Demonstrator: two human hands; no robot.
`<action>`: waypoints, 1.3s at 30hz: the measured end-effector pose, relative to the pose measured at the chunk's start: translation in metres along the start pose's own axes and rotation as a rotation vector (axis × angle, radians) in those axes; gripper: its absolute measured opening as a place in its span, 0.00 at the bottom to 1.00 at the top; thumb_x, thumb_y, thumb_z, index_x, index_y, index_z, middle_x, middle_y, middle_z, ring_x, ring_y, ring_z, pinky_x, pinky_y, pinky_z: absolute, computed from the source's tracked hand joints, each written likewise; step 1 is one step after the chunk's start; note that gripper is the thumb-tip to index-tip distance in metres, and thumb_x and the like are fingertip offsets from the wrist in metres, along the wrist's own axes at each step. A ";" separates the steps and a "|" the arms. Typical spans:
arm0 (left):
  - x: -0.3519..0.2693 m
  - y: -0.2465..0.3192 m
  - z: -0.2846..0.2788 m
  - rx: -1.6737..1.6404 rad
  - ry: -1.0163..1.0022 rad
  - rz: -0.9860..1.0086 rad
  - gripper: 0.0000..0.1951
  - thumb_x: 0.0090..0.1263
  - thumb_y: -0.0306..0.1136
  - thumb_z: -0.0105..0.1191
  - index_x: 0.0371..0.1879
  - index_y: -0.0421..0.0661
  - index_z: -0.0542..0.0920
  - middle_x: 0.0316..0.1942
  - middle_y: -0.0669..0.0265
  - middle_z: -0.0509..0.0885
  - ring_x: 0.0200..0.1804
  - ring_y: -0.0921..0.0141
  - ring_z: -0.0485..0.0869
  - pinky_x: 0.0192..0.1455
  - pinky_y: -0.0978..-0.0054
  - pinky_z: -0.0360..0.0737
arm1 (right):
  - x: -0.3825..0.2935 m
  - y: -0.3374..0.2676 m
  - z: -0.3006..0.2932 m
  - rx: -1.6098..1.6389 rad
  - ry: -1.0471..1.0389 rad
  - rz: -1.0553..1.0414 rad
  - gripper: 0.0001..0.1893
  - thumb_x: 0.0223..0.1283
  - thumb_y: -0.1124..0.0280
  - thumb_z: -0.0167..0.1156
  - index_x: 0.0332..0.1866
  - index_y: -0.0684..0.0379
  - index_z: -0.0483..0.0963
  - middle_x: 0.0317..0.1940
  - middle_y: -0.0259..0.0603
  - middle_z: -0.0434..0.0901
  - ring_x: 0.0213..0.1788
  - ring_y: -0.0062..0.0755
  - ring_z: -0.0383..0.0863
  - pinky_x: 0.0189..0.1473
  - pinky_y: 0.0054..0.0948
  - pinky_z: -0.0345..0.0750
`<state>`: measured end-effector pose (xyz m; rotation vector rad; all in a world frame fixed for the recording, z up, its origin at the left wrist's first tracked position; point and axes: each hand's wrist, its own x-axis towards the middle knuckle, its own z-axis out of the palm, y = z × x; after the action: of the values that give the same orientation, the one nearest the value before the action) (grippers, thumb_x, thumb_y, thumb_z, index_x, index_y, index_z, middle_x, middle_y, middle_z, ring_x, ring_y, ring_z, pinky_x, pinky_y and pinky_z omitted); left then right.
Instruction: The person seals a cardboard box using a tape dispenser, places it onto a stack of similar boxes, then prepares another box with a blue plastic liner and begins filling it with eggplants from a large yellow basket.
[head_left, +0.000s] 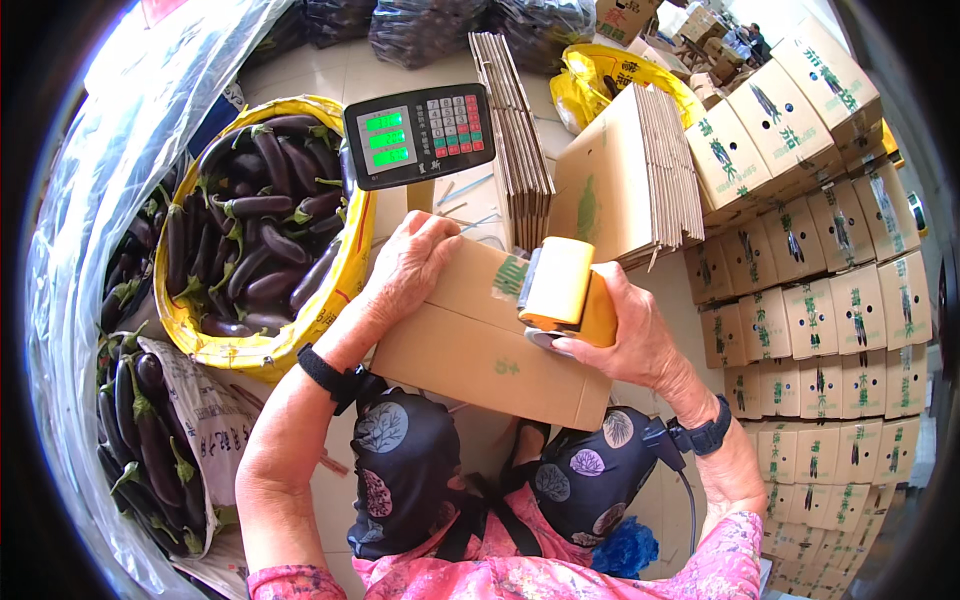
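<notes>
Before my knees a cardboard carton (457, 345) lies tilted, its flaps folded together along a seam and green print on it. My left hand (416, 259) grips the carton at its upper left edge, fingers bent over the rim. In my right hand (637, 330) is a yellow tape dispenser (559, 281), held against the carton's right part. A glossy strip of clear tape (510, 276) shows beside the dispenser, over the green print. The dispenser hides the carton's upper right corner.
A digital scale display (420, 136) stands beyond the carton. Left are a yellow-lined basket (352, 259) of eggplants and a sack (202, 412) of more. Flattened cartons (517, 142) and another flat stack (622, 172) stand ahead. Packed cartons (810, 315) wall the right side.
</notes>
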<state>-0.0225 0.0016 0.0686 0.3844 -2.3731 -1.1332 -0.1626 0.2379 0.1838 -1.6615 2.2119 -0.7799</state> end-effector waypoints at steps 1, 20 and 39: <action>-0.002 0.002 -0.001 0.001 0.007 -0.001 0.11 0.72 0.36 0.50 0.46 0.44 0.76 0.42 0.56 0.75 0.48 0.54 0.76 0.52 0.62 0.73 | 0.003 -0.001 0.002 -0.002 -0.003 -0.006 0.34 0.43 0.64 0.73 0.55 0.63 0.64 0.39 0.53 0.79 0.43 0.55 0.83 0.47 0.40 0.80; -0.021 0.077 -0.011 -0.696 -0.161 -0.312 0.12 0.77 0.38 0.48 0.38 0.42 0.80 0.26 0.77 0.77 0.27 0.85 0.72 0.29 0.87 0.69 | 0.016 -0.016 0.009 -0.083 -0.079 -0.016 0.29 0.49 0.63 0.70 0.53 0.63 0.65 0.40 0.55 0.79 0.43 0.58 0.82 0.45 0.43 0.81; -0.092 -0.074 -0.105 -0.893 0.310 -0.730 0.06 0.71 0.30 0.56 0.30 0.46 0.79 0.16 0.80 0.67 0.17 0.86 0.60 0.18 0.86 0.54 | 0.018 -0.029 0.001 -0.259 -0.210 -0.034 0.35 0.46 0.54 0.73 0.54 0.67 0.67 0.39 0.57 0.80 0.42 0.60 0.81 0.43 0.43 0.81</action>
<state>0.1150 -0.0718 0.0402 1.0220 -1.2575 -2.1018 -0.1443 0.2151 0.2010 -1.8073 2.2138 -0.3164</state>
